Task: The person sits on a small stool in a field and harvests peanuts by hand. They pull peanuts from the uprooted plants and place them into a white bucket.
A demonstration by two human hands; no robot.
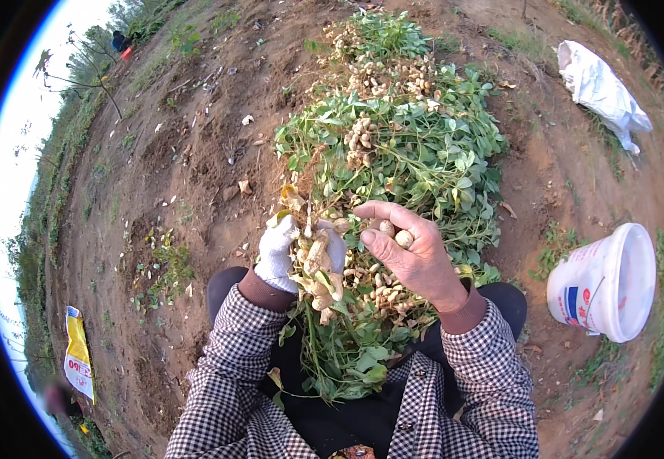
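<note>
My left hand (277,255), in a white knitted glove, grips a cluster of peanut pods (316,261) still joined to their stems. Leafy stalks from this bunch hang down over my lap. Close by on the right, my bare right hand (415,252) is curled around a few loose peanut pods (395,232), with thumb and forefinger apart. Under and beyond both hands lies a long heap of uprooted peanut plants (418,155), with pods showing among the green leaves. More pods (380,287) lie on the plants between my knees.
A white plastic bucket (590,281) with printing stands at the right. Beyond it a white woven sack (601,86) lies on the soil. At the left is a yellow and white printed bag (79,353). One person (119,41) is far off at upper left, another (59,399) at lower left.
</note>
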